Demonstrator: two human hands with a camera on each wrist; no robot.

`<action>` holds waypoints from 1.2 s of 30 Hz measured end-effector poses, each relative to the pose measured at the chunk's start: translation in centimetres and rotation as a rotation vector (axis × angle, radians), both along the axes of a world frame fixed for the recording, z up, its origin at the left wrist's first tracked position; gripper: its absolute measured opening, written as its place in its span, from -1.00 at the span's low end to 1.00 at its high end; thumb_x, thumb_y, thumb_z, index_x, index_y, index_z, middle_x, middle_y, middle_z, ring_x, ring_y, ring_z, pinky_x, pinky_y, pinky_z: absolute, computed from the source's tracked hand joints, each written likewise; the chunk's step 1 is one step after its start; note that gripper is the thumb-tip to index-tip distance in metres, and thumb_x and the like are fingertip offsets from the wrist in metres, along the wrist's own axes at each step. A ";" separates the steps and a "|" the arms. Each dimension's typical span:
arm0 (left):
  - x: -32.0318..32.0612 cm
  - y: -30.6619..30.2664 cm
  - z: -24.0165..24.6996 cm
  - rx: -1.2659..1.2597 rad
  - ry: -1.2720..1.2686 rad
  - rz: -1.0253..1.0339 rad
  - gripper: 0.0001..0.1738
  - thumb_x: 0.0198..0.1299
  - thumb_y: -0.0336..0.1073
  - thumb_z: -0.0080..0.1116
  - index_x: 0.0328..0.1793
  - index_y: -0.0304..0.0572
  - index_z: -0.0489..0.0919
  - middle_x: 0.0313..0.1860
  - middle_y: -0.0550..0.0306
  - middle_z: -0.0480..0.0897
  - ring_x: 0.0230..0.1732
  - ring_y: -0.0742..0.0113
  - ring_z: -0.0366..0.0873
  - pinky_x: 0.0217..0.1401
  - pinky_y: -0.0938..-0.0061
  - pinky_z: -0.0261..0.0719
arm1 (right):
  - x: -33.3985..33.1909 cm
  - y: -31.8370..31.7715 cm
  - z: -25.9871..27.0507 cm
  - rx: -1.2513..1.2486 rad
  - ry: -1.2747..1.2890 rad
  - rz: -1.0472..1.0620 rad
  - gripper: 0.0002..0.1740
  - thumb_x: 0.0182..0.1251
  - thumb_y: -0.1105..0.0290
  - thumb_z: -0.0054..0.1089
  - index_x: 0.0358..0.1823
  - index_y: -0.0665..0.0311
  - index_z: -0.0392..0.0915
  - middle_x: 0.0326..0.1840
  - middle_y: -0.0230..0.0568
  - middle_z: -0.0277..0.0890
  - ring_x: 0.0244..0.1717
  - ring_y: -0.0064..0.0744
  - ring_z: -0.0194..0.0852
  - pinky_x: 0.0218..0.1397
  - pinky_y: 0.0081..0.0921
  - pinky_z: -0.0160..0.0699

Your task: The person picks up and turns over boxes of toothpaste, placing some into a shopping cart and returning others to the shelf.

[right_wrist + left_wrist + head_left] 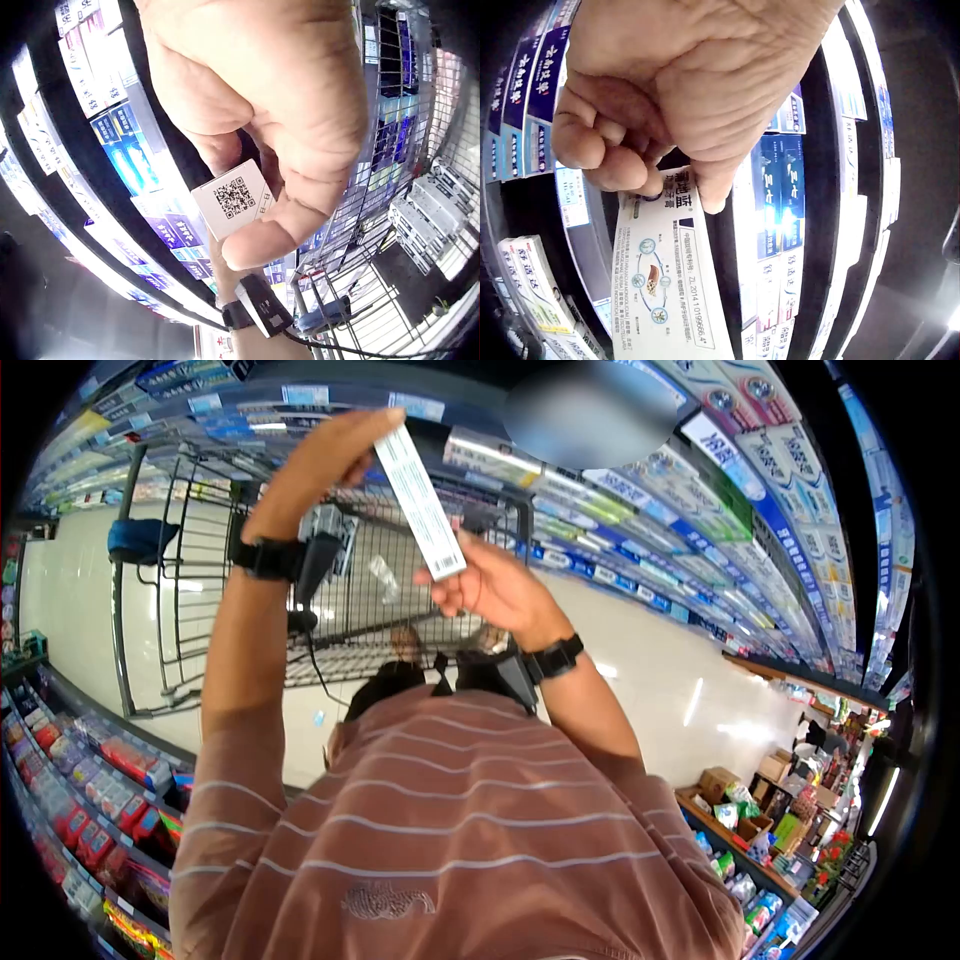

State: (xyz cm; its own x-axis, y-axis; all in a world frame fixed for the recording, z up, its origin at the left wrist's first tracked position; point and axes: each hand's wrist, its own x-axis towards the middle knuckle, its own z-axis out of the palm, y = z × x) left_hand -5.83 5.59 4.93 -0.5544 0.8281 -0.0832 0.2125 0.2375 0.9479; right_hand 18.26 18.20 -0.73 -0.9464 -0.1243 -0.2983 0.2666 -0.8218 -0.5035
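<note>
Both hands hold a long white toothpaste box [418,500] in front of the shelf, slanting in the head view. My left hand [340,455] pinches its upper end between thumb and curled fingers. Printed text and a ring of small round pictures show on the box face [667,277] in the left wrist view. At the lower end, my right hand [500,585] grips the box with thumb and fingers. The right wrist view shows the box's end flap [234,201] with a QR code, framed by the right thumb and fingers.
A wire shopping cart [122,645] stands at the front left, a blue cloth [145,542] on its handle side. Grey-white packs [431,217] lie inside. Shelves of toothpaste boxes [790,530] curve along the front and right. Packaged goods [95,830] line the lower left.
</note>
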 end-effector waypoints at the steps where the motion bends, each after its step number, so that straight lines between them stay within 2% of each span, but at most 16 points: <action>1: 0.5 0.1 -0.4 -0.026 -0.068 0.045 -0.27 0.28 0.45 0.14 -0.21 -0.17 0.65 -0.65 0.36 0.38 -0.64 0.58 0.35 -0.59 0.59 0.23 | 0.2 -0.1 -0.3 0.010 -0.023 -0.009 -0.49 0.71 0.04 -0.20 0.35 0.32 0.36 0.03 0.10 0.68 -0.20 -0.34 0.72 -0.20 -0.38 0.76; 5: 0.7 0.4 -4.9 -0.077 -0.277 0.071 -0.24 0.27 0.46 0.13 -0.11 -0.21 0.65 -0.57 0.36 0.41 -0.57 0.58 0.39 -0.54 0.63 0.32 | 1.0 0.1 -2.1 -0.068 -0.066 -0.028 -0.47 0.67 -0.03 -0.11 0.25 0.32 0.47 -0.11 -0.02 0.68 -0.31 -0.43 0.62 -0.28 -0.38 0.69; 6: 0.4 0.6 -6.5 -0.072 -0.343 0.033 -0.21 0.27 0.46 0.14 -0.03 -0.25 0.65 -0.52 0.34 0.43 -0.54 0.57 0.40 -0.52 0.62 0.35 | 1.2 0.1 -1.8 -0.028 -0.125 -0.044 -0.48 0.66 -0.04 -0.08 0.23 0.29 0.49 -0.16 -0.11 0.65 -0.38 -0.47 0.54 -0.32 -0.39 0.64; 9: 1.3 1.4 -7.5 -0.033 -0.340 0.088 -0.25 0.40 0.33 0.05 0.35 -0.17 0.56 -0.50 0.32 0.45 -0.54 0.58 0.39 -0.52 0.63 0.35 | 1.7 0.6 -2.4 -0.010 -0.154 -0.064 -0.29 0.69 -0.09 -0.24 0.53 0.39 0.22 -0.16 -0.24 0.58 -0.37 -0.55 0.40 -0.34 -0.52 0.45; 12: 0.9 2.6 -8.2 -0.074 -0.251 0.139 -0.32 0.47 0.19 0.01 0.56 0.00 0.40 -0.38 0.16 0.63 -0.42 0.34 0.60 -0.37 0.44 0.53 | 2.0 1.1 -2.9 -0.007 -0.157 -0.071 -0.26 0.69 -0.10 -0.23 0.56 0.40 0.18 -0.20 -0.29 0.58 -0.34 -0.58 0.38 -0.36 -0.54 0.41; 15: 0.5 4.1 -10.7 -0.067 0.157 0.121 -0.35 0.50 0.04 -0.03 0.67 0.16 0.25 -0.17 -0.08 0.73 -0.14 -0.03 0.71 -0.09 0.20 0.62 | 2.2 1.1 -2.9 0.017 -0.178 -0.099 -0.25 0.68 -0.11 -0.23 0.56 0.40 0.18 -0.21 -0.31 0.57 -0.36 -0.59 0.37 -0.36 -0.55 0.39; 18: 0.2 5.1 -11.3 -0.219 0.342 0.043 -0.39 0.53 -0.07 -0.11 0.68 0.24 0.21 -0.04 -0.22 0.72 0.07 -0.25 0.65 0.12 0.03 0.56 | 2.7 1.1 -3.0 0.005 -0.197 -0.128 -0.26 0.68 -0.12 -0.23 0.55 0.39 0.20 -0.22 -0.31 0.57 -0.37 -0.60 0.37 -0.37 -0.55 0.38; 22: 0.4 5.9 -10.6 -0.318 0.427 -0.029 -0.38 0.55 -0.11 -0.13 0.70 0.28 0.13 -0.03 -0.25 0.71 0.01 -0.20 0.67 0.09 0.03 0.59 | 3.4 1.5 -2.9 -0.029 -0.183 -0.157 -0.29 0.69 -0.10 -0.22 0.52 0.38 0.24 -0.21 -0.30 0.57 -0.40 -0.60 0.36 -0.37 -0.55 0.39; 24: 0.6 6.1 -9.9 -0.367 0.417 -0.057 -0.36 0.57 -0.10 -0.15 0.73 0.35 0.07 0.01 -0.30 0.70 -0.02 -0.21 0.68 0.10 0.04 0.58 | 3.7 1.8 -3.0 -0.066 -0.181 -0.169 -0.44 0.66 -0.08 -0.12 0.32 0.25 0.41 -0.19 -0.24 0.61 -0.40 -0.55 0.41 -0.33 -0.46 0.47; 25: 0.7 6.2 -9.9 -0.359 0.438 -0.054 -0.36 0.55 -0.12 -0.12 0.72 0.33 0.09 -0.03 -0.26 0.71 -0.02 -0.19 0.68 0.08 0.04 0.60 | 3.8 1.9 -3.0 -0.085 -0.178 -0.173 -0.51 0.65 -0.06 -0.07 0.22 0.19 0.50 -0.18 -0.21 0.62 -0.40 -0.53 0.44 -0.31 -0.42 0.51; 28: 1.0 6.6 -9.8 -0.355 0.493 -0.050 -0.35 0.52 -0.18 -0.05 0.70 0.28 0.13 -0.12 -0.19 0.72 -0.04 -0.14 0.69 0.02 0.05 0.64 | 4.2 2.0 -2.9 -0.035 -0.186 -0.202 -0.31 0.69 -0.09 -0.23 0.50 0.38 0.24 -0.22 -0.27 0.58 -0.40 -0.62 0.39 -0.36 -0.55 0.43; 33: 1.2 7.2 -10.1 -0.347 0.560 -0.038 -0.34 0.51 -0.20 -0.02 0.69 0.27 0.14 -0.14 -0.15 0.72 -0.11 -0.12 0.71 -0.06 0.06 0.66 | 4.5 2.1 -2.9 -0.034 -0.191 -0.218 -0.31 0.70 -0.08 -0.22 0.51 0.38 0.23 -0.23 -0.27 0.58 -0.40 -0.62 0.37 -0.36 -0.54 0.43; 36: 1.1 7.4 -10.4 -0.352 0.567 -0.051 -0.35 0.52 -0.20 -0.05 0.70 0.28 0.13 -0.06 -0.16 0.71 -0.10 -0.13 0.70 -0.06 0.07 0.66 | 4.6 2.2 -2.9 -0.024 -0.190 -0.219 -0.31 0.70 -0.08 -0.22 0.51 0.38 0.23 -0.23 -0.28 0.57 -0.41 -0.61 0.35 -0.36 -0.55 0.42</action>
State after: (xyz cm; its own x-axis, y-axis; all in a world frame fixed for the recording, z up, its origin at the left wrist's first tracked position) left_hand -4.70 12.98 -5.47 -0.5529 0.8310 -0.0607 0.6741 0.4889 0.5537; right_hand 22.85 20.40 -3.60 -0.8790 0.0676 -0.4720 0.1690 -0.8815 -0.4410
